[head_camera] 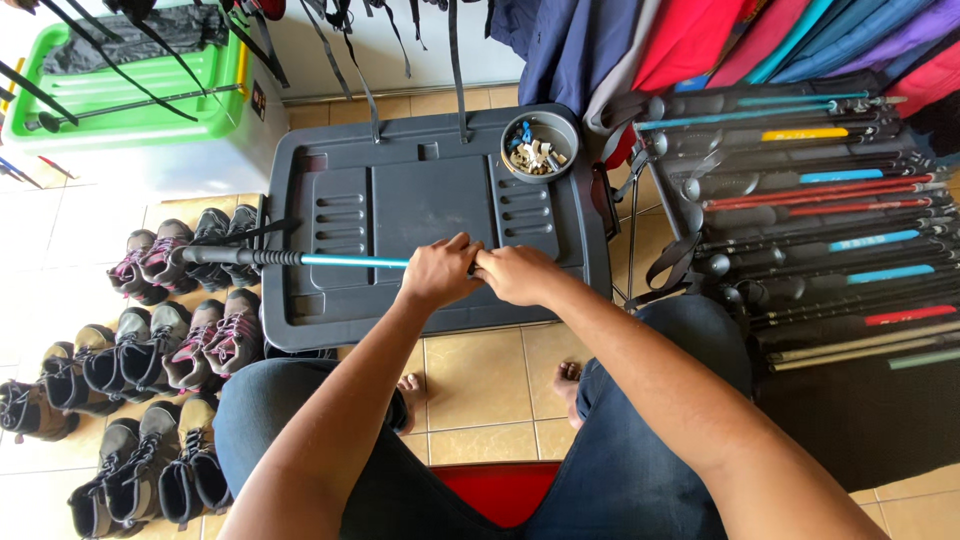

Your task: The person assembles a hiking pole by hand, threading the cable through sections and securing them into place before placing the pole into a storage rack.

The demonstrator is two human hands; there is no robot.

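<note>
Both hands closed on the blue trekking pole (350, 261) over the grey tabletop (420, 200): left hand (438, 272) at 9 o'clock of right hand (520, 274), touching; parts bowl (539, 146) at 1 o'clock

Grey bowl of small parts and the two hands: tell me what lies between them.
Head view: only bare grey lid lies between the bowl and the left hand and right hand gripping the blue pole.

Pole (340, 260) across lid (330, 300); bowl (540, 145) on lid; boots (150, 340) left.
</note>
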